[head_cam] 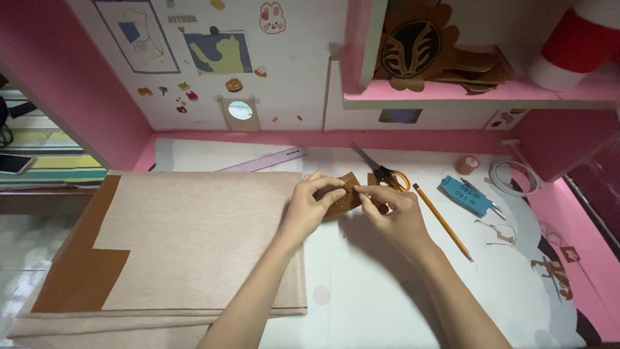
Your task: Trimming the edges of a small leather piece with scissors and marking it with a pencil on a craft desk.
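A small brown cardboard piece (pixel 343 199) is pinched between both hands over the white desk mat. My left hand (pixel 311 205) grips its left edge with thumb and fingers. On its right edge my right hand (pixel 394 213) closes thumb and forefinger. Just behind the piece lie orange-handled scissors (pixel 382 171), and a yellow pencil (pixel 443 222) lies to the right of my right hand.
A large beige and brown cardboard sheet (pixel 174 239) covers the left of the desk. Behind it lies a purple ruler (pixel 265 159). A blue utility knife (pixel 466 195), a small brown tape roll (pixel 466 164) and a clear tape ring (pixel 513 176) sit at right.
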